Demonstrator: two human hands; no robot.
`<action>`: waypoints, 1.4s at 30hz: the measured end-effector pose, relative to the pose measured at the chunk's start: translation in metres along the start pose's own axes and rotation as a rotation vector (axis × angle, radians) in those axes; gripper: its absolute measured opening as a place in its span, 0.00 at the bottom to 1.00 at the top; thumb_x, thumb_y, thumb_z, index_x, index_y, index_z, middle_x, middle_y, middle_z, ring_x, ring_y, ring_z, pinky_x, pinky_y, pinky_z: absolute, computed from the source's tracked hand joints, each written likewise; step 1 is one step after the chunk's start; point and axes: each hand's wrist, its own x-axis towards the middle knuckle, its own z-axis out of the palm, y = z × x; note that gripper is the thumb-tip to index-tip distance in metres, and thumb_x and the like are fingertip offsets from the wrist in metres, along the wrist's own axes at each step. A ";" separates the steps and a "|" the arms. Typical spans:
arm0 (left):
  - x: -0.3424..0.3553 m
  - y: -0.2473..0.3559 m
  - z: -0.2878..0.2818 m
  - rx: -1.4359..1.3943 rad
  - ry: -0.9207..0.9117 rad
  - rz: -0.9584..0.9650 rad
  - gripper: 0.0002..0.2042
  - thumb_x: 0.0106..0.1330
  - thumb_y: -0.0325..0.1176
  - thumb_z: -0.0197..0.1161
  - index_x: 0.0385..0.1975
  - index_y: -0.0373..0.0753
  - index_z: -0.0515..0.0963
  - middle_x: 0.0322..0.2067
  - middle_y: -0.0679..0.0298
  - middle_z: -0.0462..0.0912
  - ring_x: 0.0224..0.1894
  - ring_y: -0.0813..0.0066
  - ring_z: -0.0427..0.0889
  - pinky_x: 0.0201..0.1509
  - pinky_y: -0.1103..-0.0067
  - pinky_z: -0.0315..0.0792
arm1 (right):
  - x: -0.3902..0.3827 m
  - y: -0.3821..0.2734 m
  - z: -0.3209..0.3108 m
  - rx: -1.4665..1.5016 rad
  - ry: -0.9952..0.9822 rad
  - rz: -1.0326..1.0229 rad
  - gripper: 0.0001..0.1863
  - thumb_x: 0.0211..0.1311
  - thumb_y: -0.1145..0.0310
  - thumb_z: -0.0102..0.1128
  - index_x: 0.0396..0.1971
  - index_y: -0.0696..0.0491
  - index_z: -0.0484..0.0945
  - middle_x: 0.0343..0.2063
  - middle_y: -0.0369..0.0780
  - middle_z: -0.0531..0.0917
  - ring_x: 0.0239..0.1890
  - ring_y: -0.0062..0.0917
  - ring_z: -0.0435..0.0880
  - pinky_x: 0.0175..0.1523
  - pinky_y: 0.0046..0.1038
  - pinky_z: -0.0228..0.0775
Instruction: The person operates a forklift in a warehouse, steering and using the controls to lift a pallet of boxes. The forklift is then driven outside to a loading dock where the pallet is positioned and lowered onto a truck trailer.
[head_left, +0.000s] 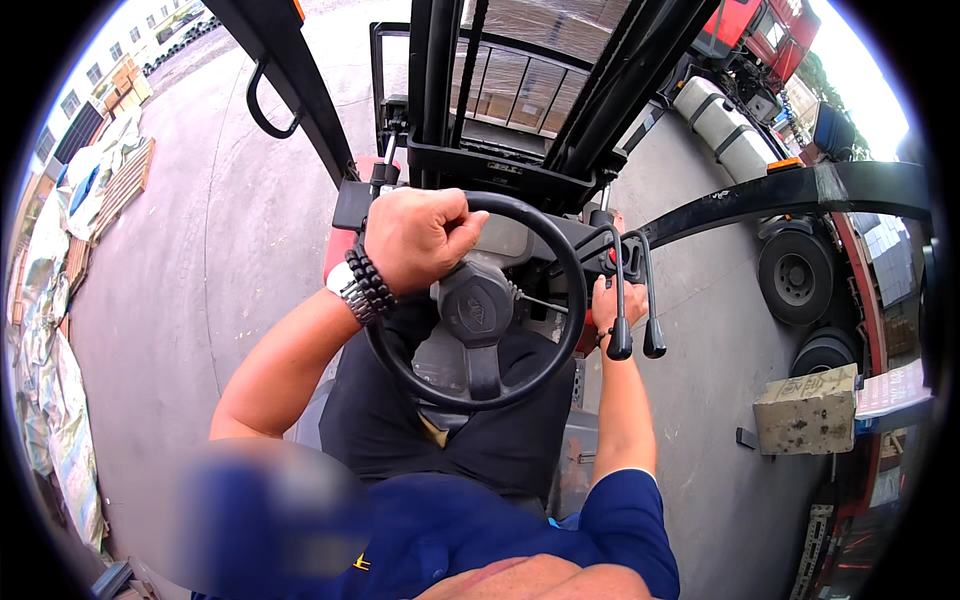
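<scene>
My left hand (418, 240) is closed over the upper left rim of a black steering wheel (578, 290), its thumb lying toward the hub. A silver watch (346, 287) and dark bead bracelets (370, 282) circle that wrist. On the right, two black control levers (620, 343) with long knobs rise from the forklift's console (560, 240). Behind their shafts is my right hand (622, 302), fingers curled at the console's right side. The levers partly cover it, so what it grips cannot be made out. A thin dark bracelet (603, 335) is on the right wrist.
Ahead stands the forklift's black mast (430, 90), with a film-wrapped load (535, 75) behind it. To the right are a red truck (770, 40), a wheel (795, 275) and a concrete block (808, 408). Sheet-covered stacks (60, 400) line the left of the grey pavement (165, 300).
</scene>
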 end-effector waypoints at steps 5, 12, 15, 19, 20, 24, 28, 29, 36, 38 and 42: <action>0.050 0.023 0.073 -0.059 -0.040 0.194 0.18 0.71 0.44 0.76 0.21 0.42 0.80 0.19 0.58 0.84 0.24 0.51 0.86 0.29 0.61 0.76 | 0.009 -0.013 0.014 0.025 0.045 0.003 0.17 0.69 0.51 0.70 0.32 0.51 0.89 0.34 0.45 0.93 0.49 0.50 0.88 0.56 0.60 0.77; -0.020 0.081 0.155 -0.163 -0.294 0.419 0.16 0.70 0.47 0.73 0.24 0.46 0.79 0.22 0.63 0.85 0.28 0.55 0.87 0.38 0.61 0.74 | 0.017 -0.022 0.024 0.044 0.013 -0.029 0.17 0.72 0.50 0.66 0.32 0.49 0.86 0.33 0.47 0.92 0.44 0.51 0.90 0.54 0.60 0.77; -0.078 0.079 0.143 -0.221 -0.470 0.492 0.15 0.71 0.48 0.73 0.29 0.47 0.80 0.25 0.67 0.86 0.30 0.61 0.85 0.41 0.64 0.72 | 0.016 -0.011 0.041 0.000 0.058 -0.021 0.17 0.72 0.51 0.65 0.31 0.49 0.87 0.33 0.45 0.92 0.48 0.47 0.89 0.57 0.65 0.71; -0.136 0.042 0.095 -0.279 -0.486 0.520 0.17 0.72 0.46 0.75 0.25 0.49 0.76 0.21 0.71 0.76 0.27 0.66 0.81 0.39 0.68 0.70 | 0.017 -0.001 0.063 0.009 0.045 0.028 0.15 0.68 0.51 0.67 0.31 0.47 0.88 0.34 0.40 0.93 0.55 0.45 0.85 0.60 0.58 0.69; -0.145 0.028 0.074 -0.254 -0.503 0.484 0.17 0.74 0.46 0.73 0.27 0.48 0.76 0.22 0.70 0.78 0.27 0.65 0.81 0.39 0.66 0.69 | 0.015 -0.018 0.061 0.023 0.088 -0.018 0.17 0.69 0.51 0.69 0.33 0.50 0.88 0.33 0.44 0.93 0.45 0.50 0.89 0.53 0.56 0.81; -0.159 -0.019 0.010 -0.197 -0.369 0.304 0.19 0.62 0.37 0.82 0.19 0.48 0.74 0.18 0.70 0.79 0.24 0.66 0.83 0.35 0.68 0.72 | 0.015 -0.032 0.059 0.049 0.074 -0.016 0.18 0.71 0.50 0.68 0.33 0.50 0.86 0.34 0.44 0.92 0.48 0.51 0.89 0.58 0.61 0.76; -0.136 -0.063 -0.029 -0.064 -0.188 0.191 0.15 0.58 0.30 0.81 0.19 0.45 0.77 0.18 0.65 0.80 0.22 0.59 0.82 0.33 0.65 0.72 | 0.027 -0.042 0.057 0.037 0.044 0.014 0.17 0.71 0.51 0.68 0.33 0.51 0.85 0.35 0.45 0.93 0.49 0.52 0.89 0.59 0.65 0.74; -0.130 -0.072 -0.036 -0.032 -0.152 0.167 0.14 0.59 0.30 0.80 0.19 0.44 0.78 0.17 0.64 0.80 0.22 0.58 0.82 0.33 0.65 0.73 | 0.021 -0.045 0.056 0.025 0.033 0.024 0.17 0.71 0.51 0.67 0.33 0.51 0.85 0.35 0.45 0.93 0.49 0.52 0.89 0.59 0.67 0.73; -0.020 -0.096 -0.026 0.035 0.034 -0.051 0.15 0.69 0.34 0.77 0.22 0.40 0.80 0.18 0.56 0.80 0.22 0.52 0.81 0.29 0.62 0.73 | 0.024 -0.051 0.051 0.020 -0.041 0.046 0.19 0.74 0.51 0.61 0.36 0.52 0.88 0.39 0.47 0.93 0.54 0.50 0.88 0.63 0.64 0.68; 0.015 -0.082 -0.010 0.014 0.029 -0.066 0.16 0.71 0.38 0.77 0.23 0.40 0.81 0.17 0.57 0.80 0.21 0.54 0.82 0.28 0.64 0.72 | 0.028 -0.048 0.054 0.012 -0.028 0.052 0.18 0.74 0.52 0.61 0.36 0.51 0.88 0.40 0.46 0.93 0.55 0.49 0.87 0.63 0.63 0.68; 0.055 -0.047 0.023 0.020 -0.003 0.083 0.19 0.71 0.42 0.77 0.22 0.40 0.81 0.18 0.59 0.83 0.21 0.55 0.84 0.28 0.64 0.75 | 0.026 -0.072 0.042 0.008 -0.067 0.078 0.17 0.73 0.52 0.60 0.36 0.49 0.89 0.38 0.43 0.94 0.55 0.47 0.87 0.62 0.60 0.69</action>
